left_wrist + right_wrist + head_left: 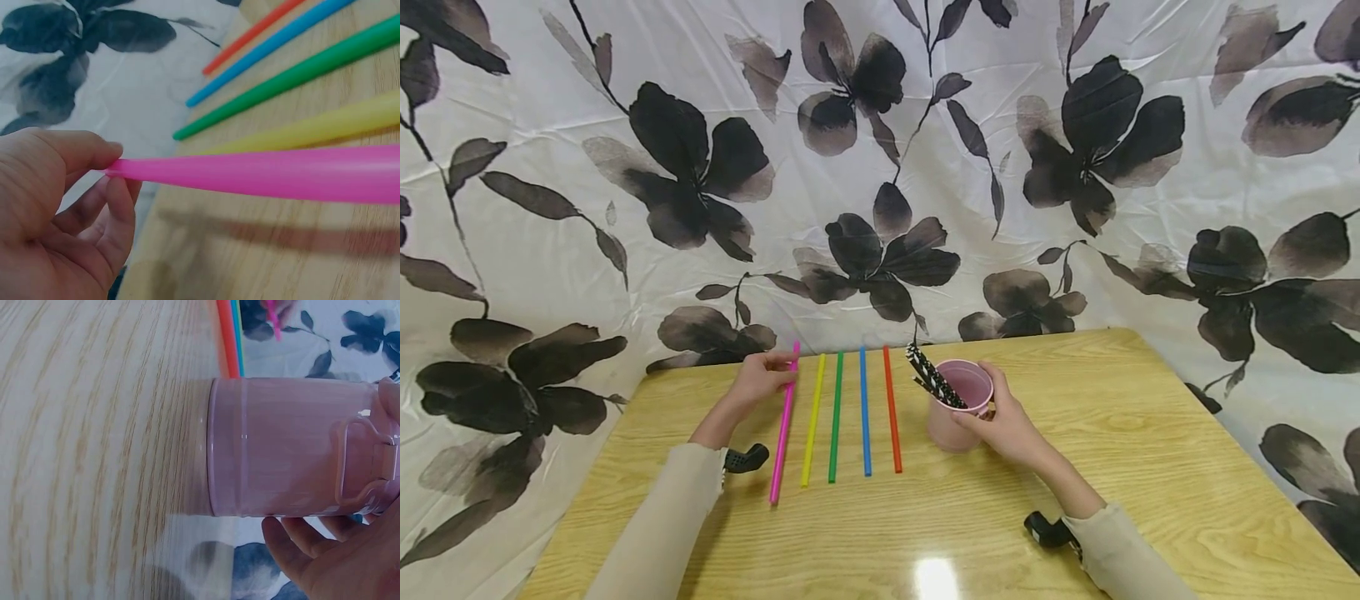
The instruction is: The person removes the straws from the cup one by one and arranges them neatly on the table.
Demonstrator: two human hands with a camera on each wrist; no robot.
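My left hand (757, 380) pinches a pink straw (782, 446) near its far end, between thumb and fingers. In the left wrist view the pink straw (281, 174) is lifted, with its shadow on the wood below. To its right lie a yellow straw (813, 423), a green straw (836, 421), a blue straw (865, 415) and a red straw (892, 410), side by side. My right hand (1009, 423) grips the rim and side of a small pink pail (951, 432). Several black-and-white patterned straws (934, 377) lean out of it to the left.
The light wooden table (1150, 433) ends at a floral cloth backdrop (880, 167). Black wrist devices (747, 458) sit at both sleeves. A metal handle loop (344, 462) hangs on the pail's side.
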